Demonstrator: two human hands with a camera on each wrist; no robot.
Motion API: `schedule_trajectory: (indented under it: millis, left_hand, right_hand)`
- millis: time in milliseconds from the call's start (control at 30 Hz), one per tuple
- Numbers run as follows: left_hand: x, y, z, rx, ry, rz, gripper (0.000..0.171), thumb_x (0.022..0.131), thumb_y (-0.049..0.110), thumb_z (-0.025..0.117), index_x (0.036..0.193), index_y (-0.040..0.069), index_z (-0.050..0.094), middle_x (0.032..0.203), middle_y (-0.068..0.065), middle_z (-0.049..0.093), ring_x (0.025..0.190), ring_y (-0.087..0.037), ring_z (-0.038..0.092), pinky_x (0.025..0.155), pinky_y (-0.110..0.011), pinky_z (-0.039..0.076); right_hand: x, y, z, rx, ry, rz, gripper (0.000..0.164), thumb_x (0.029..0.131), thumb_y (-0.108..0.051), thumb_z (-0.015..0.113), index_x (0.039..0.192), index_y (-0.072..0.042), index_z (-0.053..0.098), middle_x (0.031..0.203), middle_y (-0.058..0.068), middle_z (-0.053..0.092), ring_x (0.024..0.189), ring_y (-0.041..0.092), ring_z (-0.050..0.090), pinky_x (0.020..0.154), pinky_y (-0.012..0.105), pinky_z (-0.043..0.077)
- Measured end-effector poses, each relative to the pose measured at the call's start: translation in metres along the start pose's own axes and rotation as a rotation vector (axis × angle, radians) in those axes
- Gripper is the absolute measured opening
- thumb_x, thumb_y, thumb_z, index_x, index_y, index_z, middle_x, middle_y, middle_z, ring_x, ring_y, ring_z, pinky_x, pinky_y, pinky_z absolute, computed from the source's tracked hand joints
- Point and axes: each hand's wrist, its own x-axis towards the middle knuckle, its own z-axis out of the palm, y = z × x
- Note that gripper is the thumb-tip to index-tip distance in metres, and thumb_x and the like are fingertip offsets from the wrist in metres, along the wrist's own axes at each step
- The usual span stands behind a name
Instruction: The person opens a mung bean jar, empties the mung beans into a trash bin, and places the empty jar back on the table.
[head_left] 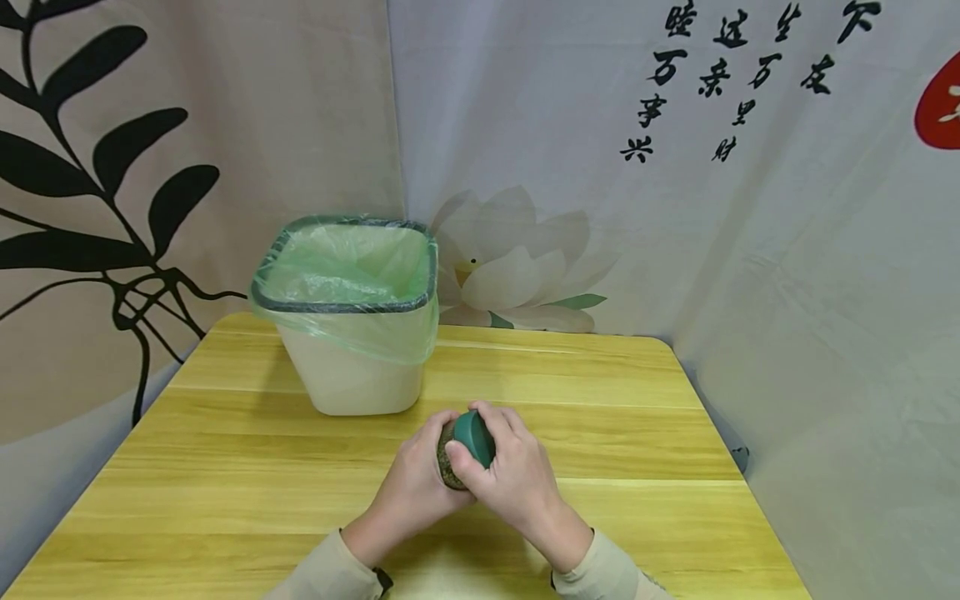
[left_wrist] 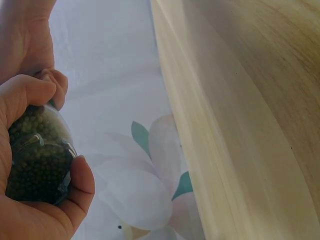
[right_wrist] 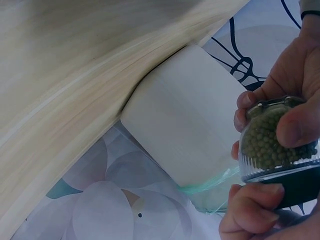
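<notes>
A small clear jar (right_wrist: 270,135) of green beans, which look like mung beans, is held above the table between both hands. Its dark green lid (head_left: 477,435) faces right in the head view. My left hand (head_left: 422,473) wraps round the jar body, thumb on one side and fingers on the other. In the left wrist view the beans (left_wrist: 40,150) show through the jar's rounded end. My right hand (head_left: 521,468) grips the lid, its thumb across the near side and fingers over the top. The lid is on the jar, and the right palm hides part of it.
Back left on the wooden table (head_left: 600,417) stands a white bin (head_left: 360,375) lined with a green plastic bag (head_left: 345,258). Behind the table hangs a cloth (head_left: 525,100) with a printed flower and dark characters. The table's rear edge lies close behind the bin.
</notes>
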Motion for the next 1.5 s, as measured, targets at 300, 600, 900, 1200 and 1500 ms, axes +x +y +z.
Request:
schedule_trajectory:
  millis: [300, 600, 900, 1200, 1500]
  left_hand:
    - [0.0007, 0.0011, 0.0002, -0.012, -0.014, -0.021, 0.085, 0.066, 0.010, 0.095, 0.140, 0.003, 0.054, 0.117, -0.004, 0.071, 0.096, -0.015, 0.070, 0.080, -0.027, 0.061]
    - [0.0005, 0.0003, -0.0018, -0.062, -0.047, -0.039, 0.086, 0.066, 0.009, 0.096, 0.141, 0.003, 0.054, 0.119, -0.007, 0.071, 0.098, -0.017, 0.071, 0.081, -0.027, 0.061]
    - [0.0007, -0.0019, 0.0000, -0.052, -0.051, -0.073, 0.088, 0.065, 0.010, 0.096, 0.142, 0.002, 0.054, 0.119, -0.007, 0.071, 0.097, -0.016, 0.070, 0.079, -0.026, 0.060]
    - [-0.0002, -0.0058, 0.0043, -0.028, -0.046, -0.110, 0.089, 0.068, 0.018, 0.098, 0.144, 0.005, 0.053, 0.124, -0.007, 0.070, 0.103, -0.017, 0.070, 0.084, -0.033, 0.062]
    - [-0.0028, -0.0072, 0.0070, 0.039, 0.046, -0.031, 0.088, 0.069, 0.019, 0.099, 0.141, 0.002, 0.053, 0.125, -0.010, 0.069, 0.106, -0.025, 0.071, 0.089, -0.044, 0.063]
  right_hand:
    - [-0.0007, 0.0038, 0.0008, -0.004, 0.030, -0.051, 0.057, 0.097, -0.050, 0.067, 0.136, -0.008, 0.068, 0.120, 0.014, 0.074, 0.085, 0.023, 0.075, 0.064, 0.022, 0.058]
    - [-0.0014, 0.0073, 0.0048, -0.033, 0.058, -0.118, 0.056, 0.096, -0.049, 0.066, 0.131, -0.005, 0.069, 0.114, 0.014, 0.075, 0.077, 0.019, 0.073, 0.060, 0.019, 0.056]
    - [-0.0012, 0.0058, 0.0053, -0.039, 0.049, -0.110, 0.056, 0.096, -0.051, 0.065, 0.132, -0.008, 0.068, 0.114, 0.012, 0.074, 0.077, 0.018, 0.071, 0.059, 0.019, 0.056]
    - [-0.0038, 0.0079, 0.0091, -0.079, -0.008, -0.052, 0.056, 0.099, -0.051, 0.065, 0.137, -0.011, 0.064, 0.118, 0.015, 0.072, 0.079, 0.021, 0.072, 0.060, 0.022, 0.056]
    - [-0.0034, 0.0035, 0.0054, -0.059, -0.095, 0.050, 0.059, 0.103, -0.055, 0.062, 0.148, -0.018, 0.058, 0.132, 0.013, 0.071, 0.093, 0.024, 0.075, 0.068, 0.032, 0.059]
